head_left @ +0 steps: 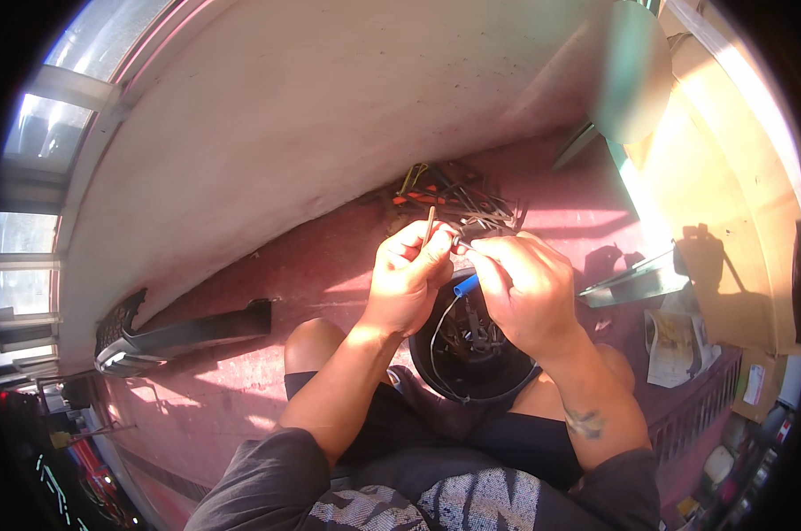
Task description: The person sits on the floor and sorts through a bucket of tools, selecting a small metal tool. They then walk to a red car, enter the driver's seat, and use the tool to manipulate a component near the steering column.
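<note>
Both of my hands meet over a black bucket (421,354), their fingers closed. In my left hand (404,276) a thin brownish rod (431,221) sticks up between thumb and fingers. My right hand (531,290) pinches a small dark metal piece (459,242), its tip touching the left fingertips; its exact kind is too small to make out. Just below the right fingers is a blue grip (466,285) on the bucket's wire handle (436,332). Inside the bucket lie dark metal pieces (476,332), partly hidden by my right hand.
A heap of loose tools (458,196) lies on the red floor beyond my hands, against a large pale curved panel (312,106). At left rests a black car bumper part (197,336). To the right are a greenish metal strip (639,279), a newspaper sheet (679,350) and tall cardboard (728,212).
</note>
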Tool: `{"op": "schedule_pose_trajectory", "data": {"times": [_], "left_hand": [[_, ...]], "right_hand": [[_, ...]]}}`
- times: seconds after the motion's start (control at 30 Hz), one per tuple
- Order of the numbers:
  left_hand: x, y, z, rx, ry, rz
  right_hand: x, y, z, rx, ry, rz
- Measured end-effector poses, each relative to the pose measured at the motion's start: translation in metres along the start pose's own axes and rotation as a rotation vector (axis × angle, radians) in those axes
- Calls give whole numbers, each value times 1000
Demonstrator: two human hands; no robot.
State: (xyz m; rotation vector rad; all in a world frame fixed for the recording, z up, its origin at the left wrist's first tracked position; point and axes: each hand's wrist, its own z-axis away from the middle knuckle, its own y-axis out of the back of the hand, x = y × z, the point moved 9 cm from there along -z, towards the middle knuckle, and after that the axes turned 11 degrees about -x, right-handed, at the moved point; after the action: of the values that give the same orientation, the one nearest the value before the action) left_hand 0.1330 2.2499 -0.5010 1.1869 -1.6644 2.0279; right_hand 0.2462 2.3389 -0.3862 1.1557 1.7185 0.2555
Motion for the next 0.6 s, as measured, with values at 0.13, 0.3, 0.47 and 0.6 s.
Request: {"op": "schedule_pose_trajectory", "data": {"times": [0.13,0.3,0.47,0.6], "left_hand": [[-3,2,0,37,-16,-90],[-2,2,-2,68,-66,-230],[0,-3,-5,82,-94,-383],[-8,-8,-6,121,-105,-322]], "right_hand": [[24,-11,8,-35,-307,-319],[58,-37,29,-104,-640,-808],[65,-67,56,-125,-871,-1596],[64,-41,36,-100,-455,-759]]}}
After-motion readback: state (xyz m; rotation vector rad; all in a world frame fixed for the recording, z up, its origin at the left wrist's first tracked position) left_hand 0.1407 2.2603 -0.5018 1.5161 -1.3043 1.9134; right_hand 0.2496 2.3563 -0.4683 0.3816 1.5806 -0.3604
